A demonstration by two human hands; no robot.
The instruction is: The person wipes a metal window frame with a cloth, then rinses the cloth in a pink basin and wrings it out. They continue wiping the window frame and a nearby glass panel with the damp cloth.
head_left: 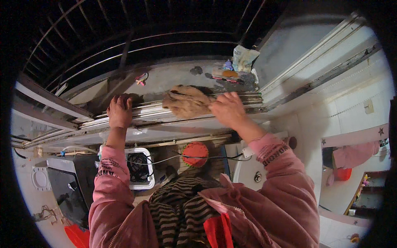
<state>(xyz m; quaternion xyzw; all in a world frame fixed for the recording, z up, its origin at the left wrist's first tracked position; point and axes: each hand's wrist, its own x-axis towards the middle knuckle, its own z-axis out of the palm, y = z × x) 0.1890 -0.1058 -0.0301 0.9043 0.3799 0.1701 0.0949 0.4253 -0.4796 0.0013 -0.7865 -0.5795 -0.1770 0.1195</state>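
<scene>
My right hand (pixel 227 108) grips a brown rag (pixel 185 101) and presses it on the sliding-window track (pixel 149 113) of the sill. My left hand (pixel 120 110) rests flat on the same track further left, fingers curled over the rail, with nothing in it. Both arms wear pink sleeves. Beyond the track lies a grey concrete ledge (pixel 173 78) behind dark metal window bars (pixel 124 45).
A small heap of packets and bottles (pixel 235 66) sits at the ledge's right end beside the glass pane (pixel 289 45). A pink clip (pixel 142 78) lies on the ledge. Below are a white basket (pixel 139 167), a round red object (pixel 195 153), a cable and a white appliance (pixel 252 173).
</scene>
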